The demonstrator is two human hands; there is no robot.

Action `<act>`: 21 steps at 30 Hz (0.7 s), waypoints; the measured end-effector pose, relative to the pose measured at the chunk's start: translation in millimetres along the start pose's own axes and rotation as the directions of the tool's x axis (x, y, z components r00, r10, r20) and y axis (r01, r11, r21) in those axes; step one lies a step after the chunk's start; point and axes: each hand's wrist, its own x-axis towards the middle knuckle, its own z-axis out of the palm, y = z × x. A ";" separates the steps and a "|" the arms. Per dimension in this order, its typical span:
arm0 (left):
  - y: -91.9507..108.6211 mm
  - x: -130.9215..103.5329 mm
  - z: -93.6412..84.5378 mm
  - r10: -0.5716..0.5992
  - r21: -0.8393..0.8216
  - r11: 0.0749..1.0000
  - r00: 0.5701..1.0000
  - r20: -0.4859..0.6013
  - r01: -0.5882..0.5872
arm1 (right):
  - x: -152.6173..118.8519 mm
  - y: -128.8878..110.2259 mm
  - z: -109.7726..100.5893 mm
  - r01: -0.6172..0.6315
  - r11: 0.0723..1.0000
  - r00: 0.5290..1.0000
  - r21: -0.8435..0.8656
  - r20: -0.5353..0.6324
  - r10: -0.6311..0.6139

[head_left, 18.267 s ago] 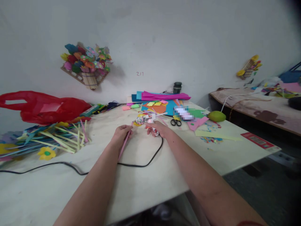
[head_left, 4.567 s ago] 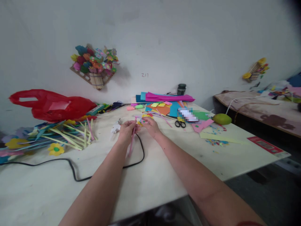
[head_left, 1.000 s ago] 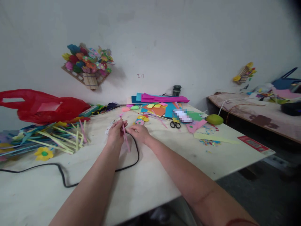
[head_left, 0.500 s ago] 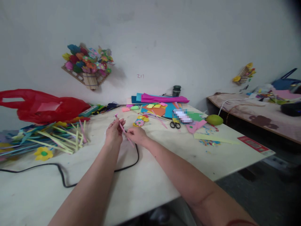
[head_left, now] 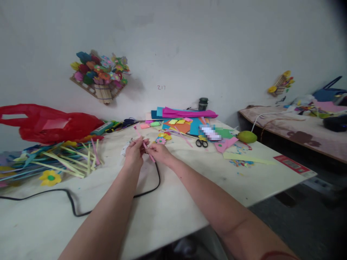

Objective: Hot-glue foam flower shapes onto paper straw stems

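Observation:
Between my hands is a thin pink strip (head_left: 152, 157), slanting from upper left to lower right. Its far end shows above my left hand (head_left: 135, 150), whose fingers are closed around the middle. My right hand (head_left: 159, 153) pinches the strip from the right, close to the left fingertips. A white object (head_left: 125, 148) lies on the table just behind my left hand, mostly hidden by it. Under the hands runs a black cord (head_left: 159, 178). Just beyond them lie small foam flowers (head_left: 161, 140) in pink and yellow.
Many yellow-green strips (head_left: 63, 162) and a yellow flower (head_left: 51, 177) lie to the left, before a red plastic bag (head_left: 59, 124). Black scissors (head_left: 201, 143), coloured sheets (head_left: 189, 113) and a green mango-like object (head_left: 247, 137) lie to the right. The table's edge (head_left: 282, 192) slants across the right.
The pink strip has shifted between my fingers, with more of it beyond my left hand and less below. My left hand has moved slightly right, uncovering part of the white object.

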 end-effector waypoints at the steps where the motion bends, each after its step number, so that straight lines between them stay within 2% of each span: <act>1: 2.3 1.3 -1.6 0.015 -0.010 1.000 1.000 -0.024 -0.015 | -0.5 0.8 -0.1 0.006 0.999 0.999 0.047 0.049 -0.008; 5: 9.2 6.4 -7.7 0.063 -0.066 0.995 0.994 -0.084 -0.068 | -4.7 0.4 -1.8 -0.043 0.980 0.980 0.192 0.199 0.004; 8: 9.6 7.5 -8.5 0.077 -0.080 0.993 0.993 -0.089 -0.084 | -6.2 -0.8 -2.8 -0.077 0.975 0.975 0.207 0.219 0.030; 15: -3.5 -1.5 0.9 0.031 0.079 0.996 0.999 0.010 -0.032 | 0.7 5.2 -1.6 -0.038 0.972 0.997 0.231 0.074 0.022; 18: -9.0 -4.9 3.1 0.034 0.134 0.990 0.996 0.087 -0.046 | 3.8 9.1 -1.7 -0.037 0.958 0.999 0.285 0.009 0.036; 21: -11.2 -5.4 3.0 0.053 0.183 0.980 0.992 0.116 -0.073 | 5.2 11.5 -1.6 -0.046 0.941 0.998 0.334 -0.028 0.058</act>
